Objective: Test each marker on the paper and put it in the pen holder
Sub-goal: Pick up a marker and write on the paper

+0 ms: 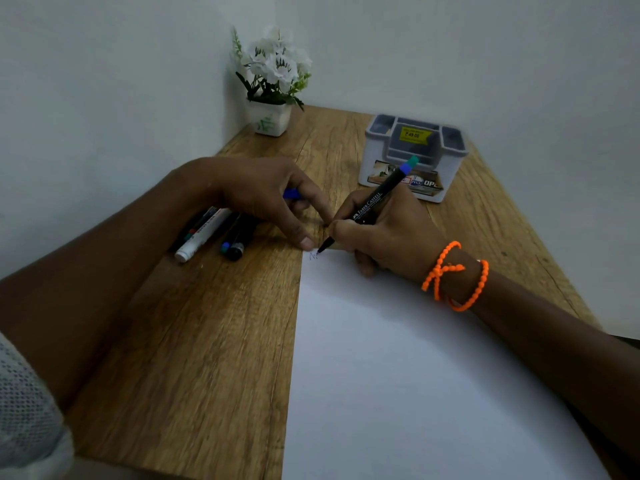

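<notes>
the right hand (384,233), with an orange beaded bracelet (453,275) at the wrist, pinches a slim black felt-tip marker with a blue and teal end (372,206) in a writing grip, the tip set down at the top left corner of the large white sheet of paper (398,375). a small blue scribble (313,255) shows just beside the tip. the left hand (263,195) lies near the same corner, one straight finger pressing down by the sheet's edge; its other fingers curl round something blue (291,194), likely the cap, though i can't be sure.

the other markers, a small cluster including a white-barrelled one (202,235), lie together on the wooden desk (194,341) under the left wrist, not yet tested by the look of it. the grey and white plastic pen holder with a yellow price sticker (414,157) stands well behind the writing hand, and i see nothing in it from here. a white pot of artificial white flowers (273,77) sits in the far corner.

the marker looks light and stiff, with a smooth barrel that could slip, so a hold low on the barrel near the tip suits writing; for dropping it in the holder, mid-barrel seems better. the paper is thin and apt to slide, which is why i'd keep that finger on it.
</notes>
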